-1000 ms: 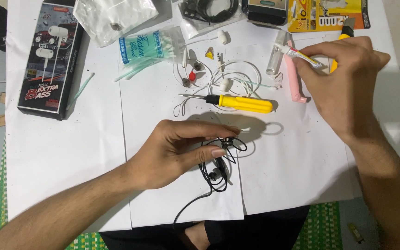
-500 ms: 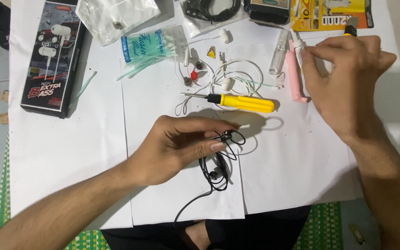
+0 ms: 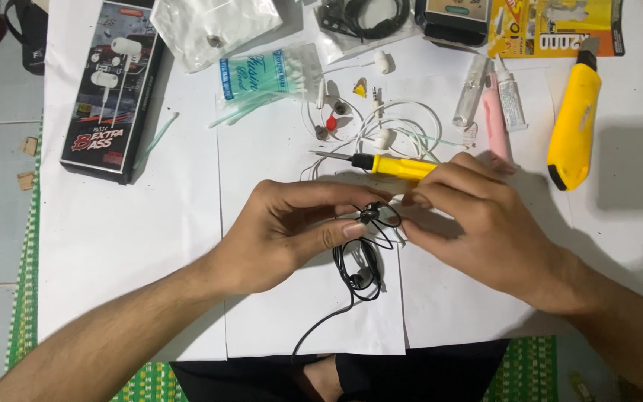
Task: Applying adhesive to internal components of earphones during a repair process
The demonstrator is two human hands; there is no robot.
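My left hand (image 3: 292,231) pinches a small black earbud (image 3: 370,216) between thumb and forefinger over the white paper (image 3: 314,327). From the right, my right hand (image 3: 478,216) meets it, fingertips closed on the same earbud and its thin wire. The rest of the black earphone cable (image 3: 359,277) lies coiled just below the hands and trails toward my lap. A yellow-handled screwdriver (image 3: 396,165) lies right behind my fingers, partly covered by my right hand.
Behind the hands lie white earphones (image 3: 400,123), a bag of cotton swabs (image 3: 262,78), a pink tube (image 3: 494,126), a small glue tube (image 3: 511,100), a clear vial (image 3: 470,93) and a yellow utility knife (image 3: 574,123). A black earphone box (image 3: 109,89) sits far left.
My right hand has come down from the upper right, by the tubes and the yellow knife, to the centre and closed on the earbud my left hand holds. The knife now lies uncovered.
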